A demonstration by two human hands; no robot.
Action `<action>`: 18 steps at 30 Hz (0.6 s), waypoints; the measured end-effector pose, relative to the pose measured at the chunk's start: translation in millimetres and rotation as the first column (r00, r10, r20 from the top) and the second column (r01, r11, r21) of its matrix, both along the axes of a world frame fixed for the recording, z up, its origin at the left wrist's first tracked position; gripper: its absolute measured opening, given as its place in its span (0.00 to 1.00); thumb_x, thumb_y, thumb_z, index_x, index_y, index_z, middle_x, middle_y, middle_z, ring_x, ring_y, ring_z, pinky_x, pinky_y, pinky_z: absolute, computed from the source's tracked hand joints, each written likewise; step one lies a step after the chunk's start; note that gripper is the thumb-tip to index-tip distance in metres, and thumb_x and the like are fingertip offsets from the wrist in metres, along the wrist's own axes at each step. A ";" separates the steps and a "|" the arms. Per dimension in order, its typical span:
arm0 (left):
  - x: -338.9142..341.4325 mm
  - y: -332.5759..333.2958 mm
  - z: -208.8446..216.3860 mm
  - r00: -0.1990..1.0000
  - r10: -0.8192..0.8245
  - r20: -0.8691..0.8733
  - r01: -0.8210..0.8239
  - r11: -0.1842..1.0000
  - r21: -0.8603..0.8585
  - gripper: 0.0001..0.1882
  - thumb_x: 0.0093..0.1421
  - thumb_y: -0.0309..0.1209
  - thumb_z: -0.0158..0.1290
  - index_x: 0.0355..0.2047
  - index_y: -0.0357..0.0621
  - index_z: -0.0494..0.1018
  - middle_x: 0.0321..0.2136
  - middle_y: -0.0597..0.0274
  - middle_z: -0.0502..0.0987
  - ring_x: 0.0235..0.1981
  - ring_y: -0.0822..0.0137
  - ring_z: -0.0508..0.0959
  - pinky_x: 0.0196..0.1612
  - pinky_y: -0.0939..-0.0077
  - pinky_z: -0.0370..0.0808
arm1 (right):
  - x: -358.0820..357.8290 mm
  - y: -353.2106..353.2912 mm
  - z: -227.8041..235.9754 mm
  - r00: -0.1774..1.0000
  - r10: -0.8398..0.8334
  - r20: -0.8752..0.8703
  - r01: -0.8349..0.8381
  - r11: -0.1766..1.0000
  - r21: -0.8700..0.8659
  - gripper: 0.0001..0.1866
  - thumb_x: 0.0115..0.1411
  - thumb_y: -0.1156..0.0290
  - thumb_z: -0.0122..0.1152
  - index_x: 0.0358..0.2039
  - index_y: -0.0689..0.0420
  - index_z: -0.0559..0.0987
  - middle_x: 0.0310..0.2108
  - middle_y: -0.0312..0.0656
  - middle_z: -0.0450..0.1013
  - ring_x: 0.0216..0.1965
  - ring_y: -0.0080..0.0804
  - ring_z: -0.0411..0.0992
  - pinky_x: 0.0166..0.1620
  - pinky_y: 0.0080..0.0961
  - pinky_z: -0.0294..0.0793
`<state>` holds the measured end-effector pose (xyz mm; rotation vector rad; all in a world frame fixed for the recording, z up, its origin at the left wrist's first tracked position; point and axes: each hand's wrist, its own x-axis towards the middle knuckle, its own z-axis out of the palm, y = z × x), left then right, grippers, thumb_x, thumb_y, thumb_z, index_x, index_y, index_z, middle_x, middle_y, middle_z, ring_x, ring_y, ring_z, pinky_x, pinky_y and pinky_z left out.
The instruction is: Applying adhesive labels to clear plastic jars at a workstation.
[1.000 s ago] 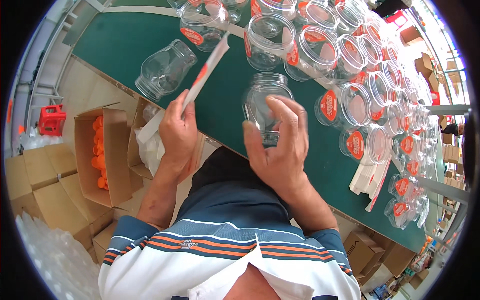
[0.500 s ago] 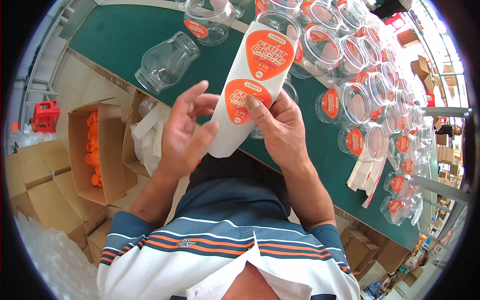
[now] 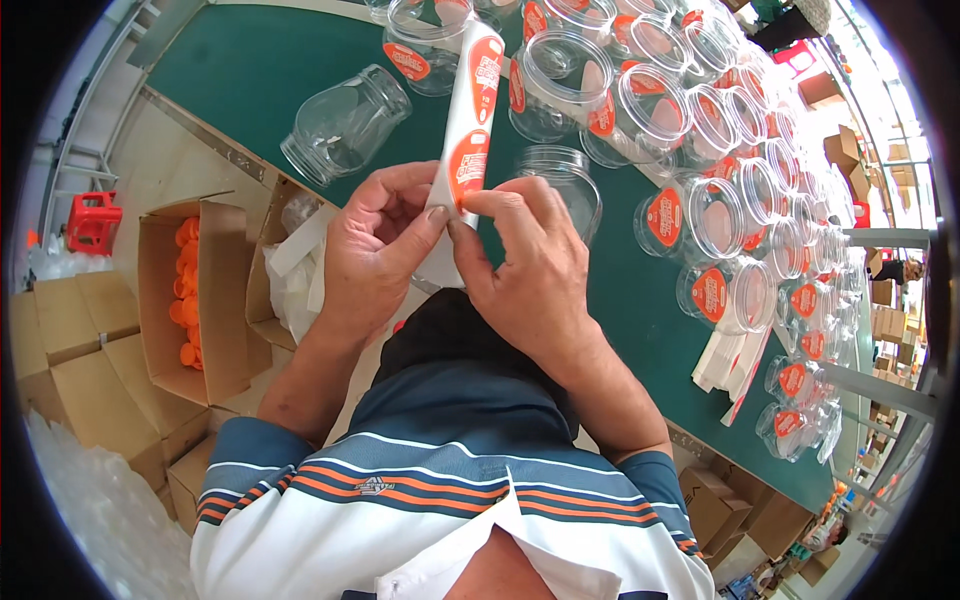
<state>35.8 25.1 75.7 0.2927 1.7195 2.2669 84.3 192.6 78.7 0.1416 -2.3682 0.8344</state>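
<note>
White backing strip [image 3: 466, 150] with 2 orange labels showing on it rises between your 2 hands, its lower end toward your body, its upper end reaching out over the green tabletop [image 3: 230, 80]. It stands nearly edge-on and slightly curved. Your left hand [image 3: 372, 255] is partly curled, with thumb and forefinger closed on the strip's left edge. Your right hand [image 3: 530, 265] has its thumb and forefinger brought close together at the bottom tip of the lower label; its other fingers are bent.

Beyond your right hand, and partly hidden by it, is 1 clear jar [image 3: 570, 178] with no label visible. Farther left, another clear jar [image 3: 345, 122] lies on its side. To the right, many labelled jars [image 3: 690, 215] crowd together, with a bundle of white strips [image 3: 728, 362] near the edge. Below the tabletop on your left, an open carton [image 3: 228, 300] holds orange caps [image 3: 187, 290].
</note>
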 end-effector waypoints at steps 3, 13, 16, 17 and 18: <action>2.5 0.5 -0.8 0.998 -0.024 -0.061 0.018 0.996 -0.085 0.19 0.70 0.17 0.59 0.61 0.38 0.81 0.47 0.59 0.85 0.44 0.73 0.81 0.52 0.79 0.78 | 2.6 0.4 2.6 0.999 -0.024 0.021 0.024 1.000 -0.002 0.13 0.57 0.79 0.75 0.42 0.56 0.85 0.35 0.38 0.76 0.30 0.31 0.73 0.33 0.26 0.74; -1.2 2.2 -7.5 0.969 -0.151 -0.195 0.103 0.966 -0.236 0.18 0.73 0.18 0.57 0.61 0.38 0.80 0.49 0.61 0.85 0.46 0.72 0.81 0.53 0.78 0.78 | 5.5 5.9 2.2 0.997 -0.047 0.057 0.047 0.999 0.003 0.08 0.55 0.78 0.73 0.34 0.53 0.83 0.32 0.36 0.73 0.26 0.32 0.72 0.28 0.29 0.73; -0.8 4.0 -4.8 0.968 -0.169 -0.185 0.124 0.965 -0.231 0.18 0.74 0.18 0.56 0.63 0.37 0.79 0.50 0.59 0.85 0.47 0.72 0.82 0.54 0.79 0.79 | 5.4 7.6 2.4 0.996 -0.048 0.080 0.050 0.999 -0.014 0.07 0.55 0.78 0.72 0.33 0.53 0.82 0.31 0.36 0.73 0.24 0.33 0.72 0.27 0.30 0.73; 0.1 5.1 -3.9 0.973 -0.163 -0.162 0.126 0.968 -0.216 0.18 0.74 0.18 0.56 0.62 0.38 0.79 0.50 0.60 0.85 0.46 0.72 0.82 0.54 0.79 0.79 | 4.9 8.4 2.4 0.995 -0.042 0.092 0.045 0.998 -0.031 0.07 0.55 0.78 0.72 0.33 0.53 0.82 0.31 0.36 0.73 0.24 0.33 0.72 0.27 0.30 0.73; 1.1 6.2 -3.2 0.978 -0.157 -0.139 0.128 0.971 -0.201 0.18 0.73 0.18 0.56 0.62 0.38 0.79 0.49 0.60 0.84 0.46 0.72 0.81 0.54 0.78 0.78 | 4.5 9.3 2.3 0.994 -0.035 0.103 0.040 0.998 -0.048 0.07 0.55 0.79 0.71 0.32 0.54 0.82 0.31 0.36 0.73 0.24 0.33 0.72 0.27 0.30 0.73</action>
